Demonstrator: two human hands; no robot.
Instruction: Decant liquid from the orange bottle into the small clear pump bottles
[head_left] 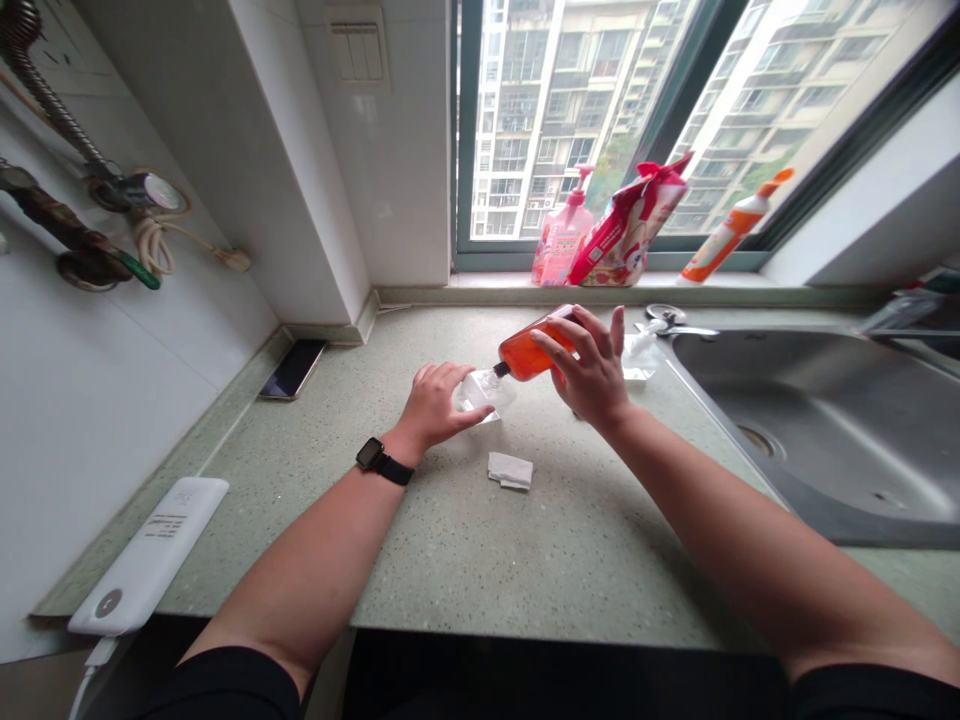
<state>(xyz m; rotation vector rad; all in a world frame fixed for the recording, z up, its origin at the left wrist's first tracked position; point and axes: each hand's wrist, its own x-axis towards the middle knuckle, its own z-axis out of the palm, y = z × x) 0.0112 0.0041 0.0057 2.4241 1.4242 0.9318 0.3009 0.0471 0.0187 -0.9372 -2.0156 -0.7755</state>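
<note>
Clear container (486, 398) below tipped orange bottle (531, 350)

Left hand (436, 408), thumb forward, curls around the clear container on the counter (420, 560); between the hands, the orange bottle slants neck-down to the container's top, its base end gripped by the right hand (592, 375)

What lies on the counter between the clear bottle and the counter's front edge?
In the head view, a folded white paper lies there, nearer the clear bottle than the front edge of the counter.

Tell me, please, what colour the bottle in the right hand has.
The bottle looks orange-red, with a dark tip; the head view shows it best.
</note>
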